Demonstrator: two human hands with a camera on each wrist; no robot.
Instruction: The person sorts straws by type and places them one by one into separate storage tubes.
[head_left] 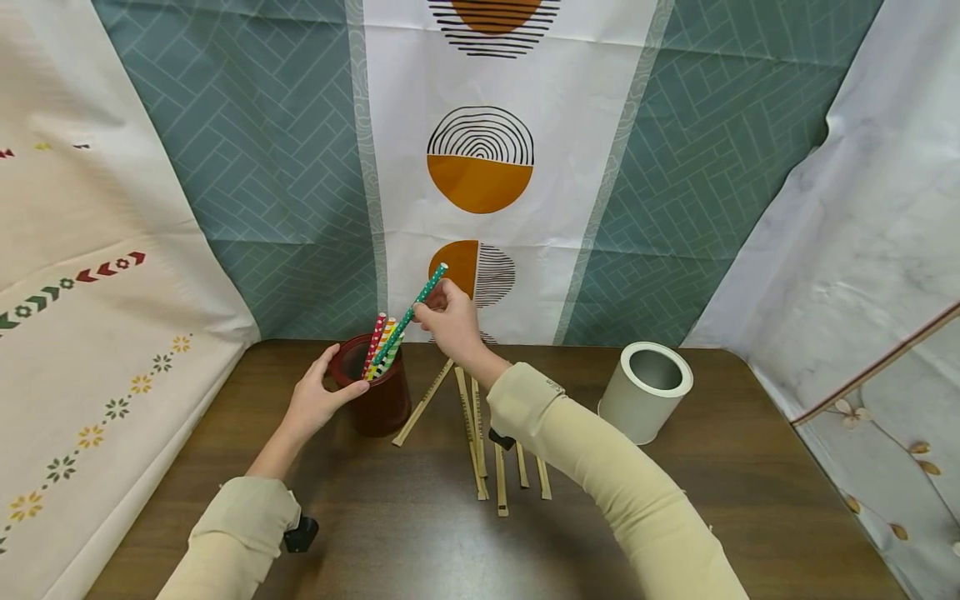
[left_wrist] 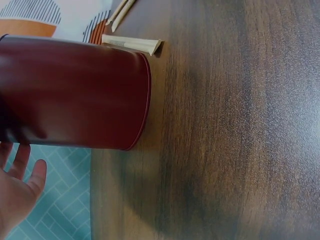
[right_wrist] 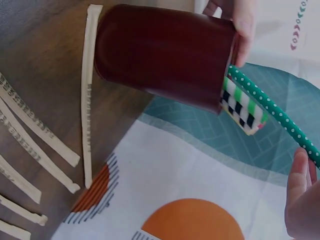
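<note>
A dark red canister [head_left: 382,410] stands at the left back of the brown table. My left hand [head_left: 313,402] grips it near the rim, thumb at the front and fingers on the left side. Several patterned paper straws [head_left: 375,342] lean inside it, among them a red dotted one and a black-and-white checked one [right_wrist: 240,107]. My right hand [head_left: 453,323] pinches a green paper straw with white dots [head_left: 429,287] above the canister. The straw slants, and its lower end is at the canister's mouth, among the others; how deep it reaches is hidden.
Several thin tan paper-wrapped sticks [head_left: 501,483] with print lie on the table [head_left: 420,533] right of the red canister, partly under the right forearm. A whitish canister [head_left: 637,408] with a grey interior stands at the right back. Patterned cloth [head_left: 285,208] hangs behind the table.
</note>
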